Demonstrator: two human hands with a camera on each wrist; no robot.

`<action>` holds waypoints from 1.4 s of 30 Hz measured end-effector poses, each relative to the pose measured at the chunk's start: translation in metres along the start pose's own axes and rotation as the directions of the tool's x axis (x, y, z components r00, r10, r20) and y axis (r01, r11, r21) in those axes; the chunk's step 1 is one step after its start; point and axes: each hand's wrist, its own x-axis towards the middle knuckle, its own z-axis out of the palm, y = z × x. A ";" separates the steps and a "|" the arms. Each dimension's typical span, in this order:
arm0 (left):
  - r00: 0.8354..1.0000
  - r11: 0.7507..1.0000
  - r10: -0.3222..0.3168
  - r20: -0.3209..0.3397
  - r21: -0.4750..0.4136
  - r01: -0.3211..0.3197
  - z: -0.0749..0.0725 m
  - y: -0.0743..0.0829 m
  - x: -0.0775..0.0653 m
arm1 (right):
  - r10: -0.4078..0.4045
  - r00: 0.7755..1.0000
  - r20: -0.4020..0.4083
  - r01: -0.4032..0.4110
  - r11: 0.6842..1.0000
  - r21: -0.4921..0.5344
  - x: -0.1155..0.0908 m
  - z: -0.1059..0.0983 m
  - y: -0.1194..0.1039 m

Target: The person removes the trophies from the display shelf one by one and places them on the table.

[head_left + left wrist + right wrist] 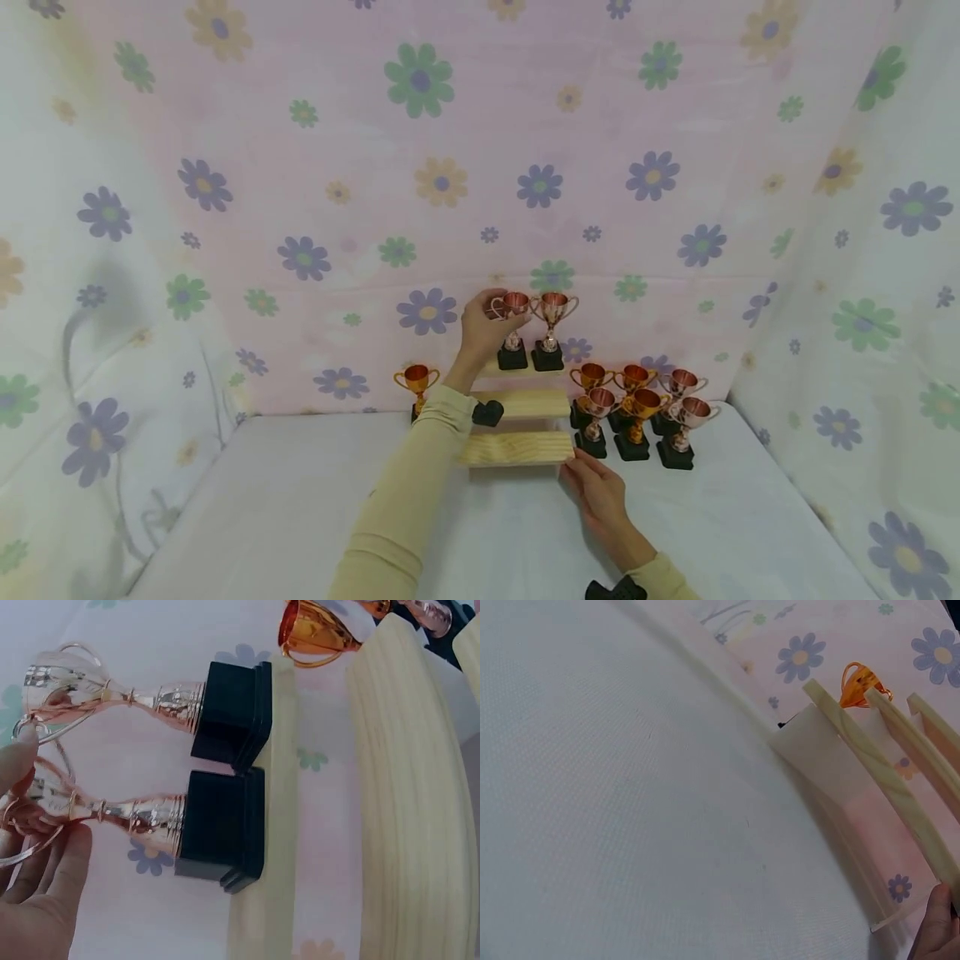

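A tiered display stand (517,448) has pale wooden steps and clear sides. Two rose-gold trophies on black bases stand upright, side by side, on its top step. My left hand (480,333) holds the left trophy (154,817) by its cup, thumb at the near side and fingers behind; its base is on the step. Close beside it is the second rose-gold trophy (552,312), whose handle is near my thumb in the left wrist view. At the bottom step's right end, my right hand (600,496) grips the stand, with the thumb (937,907) at the step's edge.
Right of the stand, several gold and rose-gold trophies (636,408) are grouped on the white tabletop (300,492). A gold trophy (417,379) stands behind the left forearm, its base partly hidden. Flowered cloth (480,125) hangs at the back and sides.
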 end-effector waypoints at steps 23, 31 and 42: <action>0.942 0.964 0.229 -0.246 -0.079 -0.254 -0.029 -0.007 -0.060 | -0.013 1.000 -0.023 0.013 1.000 -0.028 -0.005 0.003 -0.001; 0.954 0.966 0.202 -0.223 -0.116 -0.232 -0.038 -0.011 -0.105 | 0.027 0.999 -0.041 -0.029 0.999 -0.030 -0.006 0.005 -0.004; 0.973 0.970 0.196 -0.122 -0.121 -0.211 -0.098 -0.028 -0.154 | 0.017 1.000 -0.019 -0.018 0.999 -0.043 -0.004 0.004 -0.003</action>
